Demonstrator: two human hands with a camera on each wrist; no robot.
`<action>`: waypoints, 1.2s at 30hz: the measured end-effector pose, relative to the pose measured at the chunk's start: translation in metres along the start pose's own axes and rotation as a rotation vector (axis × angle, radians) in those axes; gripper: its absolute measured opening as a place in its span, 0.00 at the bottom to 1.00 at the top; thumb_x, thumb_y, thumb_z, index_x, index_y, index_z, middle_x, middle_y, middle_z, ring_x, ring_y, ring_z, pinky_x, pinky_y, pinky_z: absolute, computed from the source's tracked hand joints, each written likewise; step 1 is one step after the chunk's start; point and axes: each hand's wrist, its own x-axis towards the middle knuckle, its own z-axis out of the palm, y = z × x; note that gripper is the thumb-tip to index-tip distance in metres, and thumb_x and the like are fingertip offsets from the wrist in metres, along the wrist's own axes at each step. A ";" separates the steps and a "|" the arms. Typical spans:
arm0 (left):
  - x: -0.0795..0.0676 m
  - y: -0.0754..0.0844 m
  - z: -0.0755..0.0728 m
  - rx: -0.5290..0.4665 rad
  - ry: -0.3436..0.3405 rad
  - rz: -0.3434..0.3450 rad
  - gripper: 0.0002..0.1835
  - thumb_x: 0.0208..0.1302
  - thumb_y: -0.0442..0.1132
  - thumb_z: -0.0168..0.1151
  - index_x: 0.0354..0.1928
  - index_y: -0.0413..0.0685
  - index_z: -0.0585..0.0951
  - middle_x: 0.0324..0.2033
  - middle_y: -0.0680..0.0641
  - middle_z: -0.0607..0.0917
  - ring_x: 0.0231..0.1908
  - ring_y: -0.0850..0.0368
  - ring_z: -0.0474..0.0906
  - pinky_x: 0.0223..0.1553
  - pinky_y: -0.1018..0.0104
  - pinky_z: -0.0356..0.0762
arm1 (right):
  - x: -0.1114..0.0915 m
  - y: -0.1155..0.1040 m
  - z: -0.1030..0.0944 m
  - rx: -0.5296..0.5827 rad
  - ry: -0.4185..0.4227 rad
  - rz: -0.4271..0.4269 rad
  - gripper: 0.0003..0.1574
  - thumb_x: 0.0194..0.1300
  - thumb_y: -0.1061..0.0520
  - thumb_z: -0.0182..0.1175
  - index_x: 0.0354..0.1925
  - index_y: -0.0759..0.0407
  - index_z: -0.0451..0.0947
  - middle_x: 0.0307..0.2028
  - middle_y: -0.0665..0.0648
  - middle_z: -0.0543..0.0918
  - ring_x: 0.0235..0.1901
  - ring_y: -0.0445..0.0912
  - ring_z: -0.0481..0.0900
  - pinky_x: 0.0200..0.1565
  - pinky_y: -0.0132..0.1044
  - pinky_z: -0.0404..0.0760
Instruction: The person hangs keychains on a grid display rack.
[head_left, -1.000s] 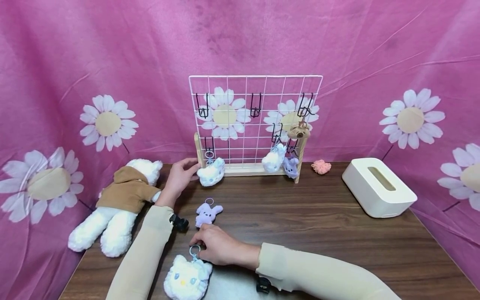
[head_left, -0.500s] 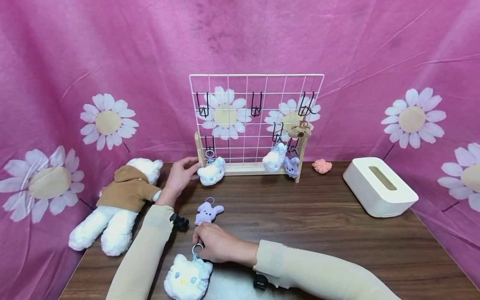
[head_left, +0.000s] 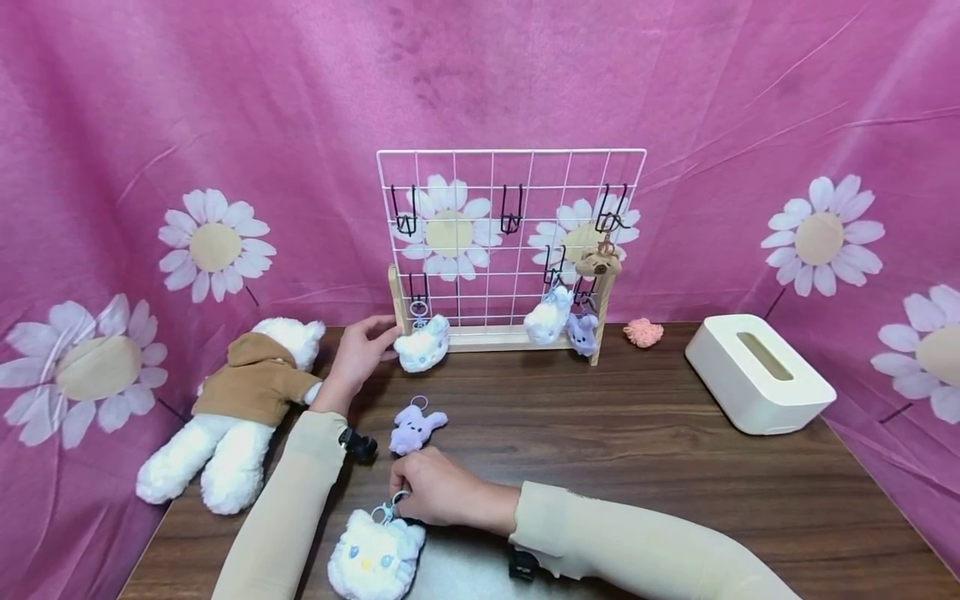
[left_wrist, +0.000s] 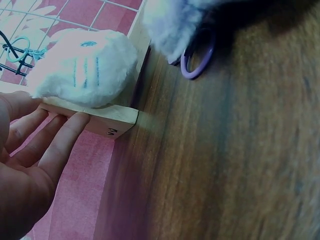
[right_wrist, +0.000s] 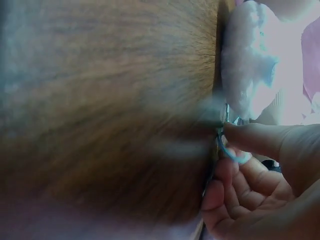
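Observation:
My left hand point(head_left: 363, 354) touches the left wooden upright point(left_wrist: 107, 120) of the wire rack, its fingertips against the wood in the left wrist view. Right beside those fingers, a white plush cat keychain point(head_left: 422, 344) hangs from a black hook. Lower down, my right hand point(head_left: 437, 487) pinches the key ring point(right_wrist: 235, 155) of a bigger white cat-face plush keychain point(head_left: 375, 557). That plush lies face up on the table and has blue eyes and a yellow nose. Just beyond my right hand rests a purple plush bunny keychain point(head_left: 415, 427) with its metal ring.
The white wire rack point(head_left: 512, 152) carries black hooks, a brown bear keychain point(head_left: 600, 263), another white plush point(head_left: 548, 317) and a purple plush point(head_left: 582, 333). A pink fluffy ball point(head_left: 643, 333) and white tissue box point(head_left: 757, 375) stand right. A teddy bear point(head_left: 251, 392) lies left.
My right hand has shifted slightly right, and the key ring of the large cat plush has turned between its fingers. The left hand stays on the rack's upright.

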 end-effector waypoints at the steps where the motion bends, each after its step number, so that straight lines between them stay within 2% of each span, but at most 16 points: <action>1: 0.000 0.000 0.000 -0.002 0.000 -0.001 0.23 0.85 0.38 0.64 0.73 0.32 0.80 0.68 0.28 0.83 0.49 0.63 0.88 0.58 0.55 0.97 | -0.001 0.001 -0.001 0.010 0.001 -0.010 0.11 0.62 0.52 0.81 0.29 0.40 0.86 0.24 0.33 0.77 0.27 0.28 0.74 0.28 0.18 0.73; 4: -0.001 0.000 0.000 -0.004 -0.001 -0.006 0.23 0.85 0.38 0.64 0.73 0.32 0.80 0.68 0.28 0.83 0.47 0.64 0.88 0.59 0.53 0.96 | -0.009 -0.011 -0.017 0.065 -0.016 -0.019 0.10 0.66 0.55 0.79 0.30 0.44 0.88 0.22 0.34 0.78 0.26 0.26 0.73 0.29 0.17 0.74; 6: -0.001 0.000 0.000 -0.004 -0.001 -0.009 0.23 0.85 0.39 0.64 0.73 0.33 0.80 0.68 0.27 0.83 0.47 0.64 0.88 0.61 0.51 0.96 | -0.011 -0.008 -0.018 0.061 -0.006 -0.054 0.09 0.68 0.53 0.78 0.31 0.45 0.88 0.23 0.35 0.80 0.27 0.26 0.75 0.30 0.17 0.77; 8: -0.002 -0.001 -0.001 -0.001 -0.003 -0.011 0.23 0.86 0.39 0.64 0.73 0.33 0.81 0.67 0.28 0.83 0.47 0.65 0.88 0.61 0.51 0.95 | -0.018 -0.022 -0.037 0.100 -0.021 -0.037 0.08 0.70 0.55 0.77 0.32 0.49 0.89 0.24 0.38 0.83 0.27 0.26 0.75 0.32 0.17 0.78; 11: -0.002 -0.001 -0.001 -0.001 -0.005 -0.011 0.23 0.86 0.40 0.64 0.73 0.33 0.80 0.67 0.28 0.83 0.48 0.64 0.88 0.61 0.52 0.96 | -0.022 -0.027 -0.047 0.136 -0.015 -0.022 0.07 0.72 0.55 0.76 0.34 0.49 0.90 0.25 0.39 0.84 0.28 0.25 0.74 0.34 0.16 0.77; 12: -0.001 -0.001 0.000 -0.002 -0.005 -0.012 0.23 0.86 0.40 0.64 0.73 0.33 0.81 0.67 0.29 0.83 0.48 0.65 0.88 0.60 0.53 0.96 | -0.025 -0.036 -0.057 0.180 -0.025 0.005 0.06 0.71 0.58 0.76 0.35 0.51 0.90 0.25 0.40 0.85 0.27 0.24 0.73 0.34 0.15 0.77; 17: -0.001 -0.002 0.000 -0.013 -0.001 -0.008 0.23 0.85 0.39 0.64 0.72 0.33 0.81 0.66 0.29 0.84 0.46 0.66 0.88 0.58 0.56 0.97 | -0.027 -0.037 -0.065 0.249 0.003 0.011 0.05 0.74 0.58 0.75 0.36 0.51 0.91 0.27 0.45 0.90 0.27 0.24 0.75 0.36 0.16 0.78; 24: -0.002 -0.003 0.001 -0.011 0.000 -0.011 0.23 0.85 0.40 0.64 0.73 0.34 0.81 0.67 0.28 0.84 0.47 0.66 0.88 0.56 0.61 0.97 | -0.030 -0.037 -0.074 0.275 0.023 0.013 0.04 0.75 0.55 0.75 0.39 0.50 0.92 0.29 0.43 0.90 0.30 0.24 0.74 0.37 0.17 0.76; 32: -0.001 0.000 0.001 -0.009 0.001 -0.010 0.24 0.85 0.41 0.64 0.73 0.34 0.81 0.67 0.29 0.83 0.46 0.66 0.88 0.59 0.56 0.97 | -0.036 -0.037 -0.086 0.309 0.093 0.001 0.03 0.74 0.57 0.75 0.38 0.50 0.92 0.30 0.45 0.91 0.30 0.24 0.75 0.37 0.19 0.78; 36: -0.001 0.001 0.001 -0.008 0.007 -0.011 0.23 0.85 0.40 0.64 0.73 0.34 0.81 0.67 0.28 0.83 0.45 0.66 0.88 0.54 0.62 0.98 | -0.037 -0.039 -0.094 0.309 0.122 -0.018 0.03 0.75 0.56 0.74 0.40 0.52 0.92 0.33 0.47 0.93 0.32 0.24 0.75 0.40 0.19 0.79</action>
